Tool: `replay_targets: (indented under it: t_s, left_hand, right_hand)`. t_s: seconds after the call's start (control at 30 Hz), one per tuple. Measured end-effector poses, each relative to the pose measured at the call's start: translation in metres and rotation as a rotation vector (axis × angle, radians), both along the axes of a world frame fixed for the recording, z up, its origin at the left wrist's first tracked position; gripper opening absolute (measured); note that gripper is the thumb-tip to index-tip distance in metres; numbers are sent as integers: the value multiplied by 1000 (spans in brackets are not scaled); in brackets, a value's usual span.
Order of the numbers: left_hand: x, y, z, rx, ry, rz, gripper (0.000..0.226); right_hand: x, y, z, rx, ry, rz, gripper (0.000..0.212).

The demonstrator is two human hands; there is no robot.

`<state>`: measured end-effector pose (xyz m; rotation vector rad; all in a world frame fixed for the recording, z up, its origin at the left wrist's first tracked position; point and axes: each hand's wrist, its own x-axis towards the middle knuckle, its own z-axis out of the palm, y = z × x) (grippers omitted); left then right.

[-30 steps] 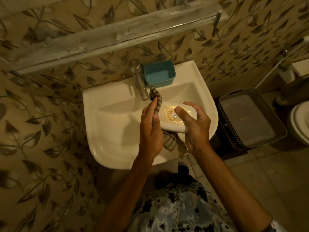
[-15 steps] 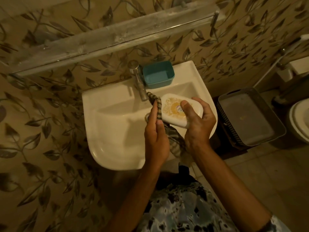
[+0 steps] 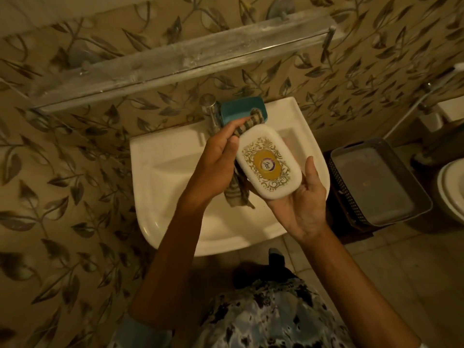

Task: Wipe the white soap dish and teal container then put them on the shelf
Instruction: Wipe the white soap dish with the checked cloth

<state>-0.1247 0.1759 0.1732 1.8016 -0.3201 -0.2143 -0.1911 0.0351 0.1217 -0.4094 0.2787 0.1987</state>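
Hands nearest, over the sink (image 3: 170, 187): right hand (image 3: 298, 204) cupped beneath the white soap dish (image 3: 268, 163), thumb curled up its side, lid facing up; left hand (image 3: 216, 167) pinching a striped cloth (image 3: 238, 194) against its far left edge. Shallow hold, so possibly knocked loose by a hard rub and dropped into the basin. Behind, teal container (image 3: 236, 109) on the back rim beside the tap (image 3: 210, 114), probably yet to be wiped. Above, shelf (image 3: 175, 64) on leaf-patterned wall; basket (image 3: 376, 184) and toilet (image 3: 452, 192) off right.
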Motion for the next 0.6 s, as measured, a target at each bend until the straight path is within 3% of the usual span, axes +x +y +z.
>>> replay_targets:
  t_s: [0.13,0.27,0.5,0.6]
  left_hand:
    - [14,4,3,148,76,-115,38]
    - [9,3,-2,224,64,-154,40]
    - [1,6,-7,129,-9,166,37]
    - [1,8,-3,108,-48,217,39]
  right_hand:
    - [-8,-5,-3,88,-90,240,59]
    - [-11,-10,-1,104,-41,304,73]
    - [1,-17,-3,55,-36,288,71]
    - [5,-20,-6,44,-112,323,79]
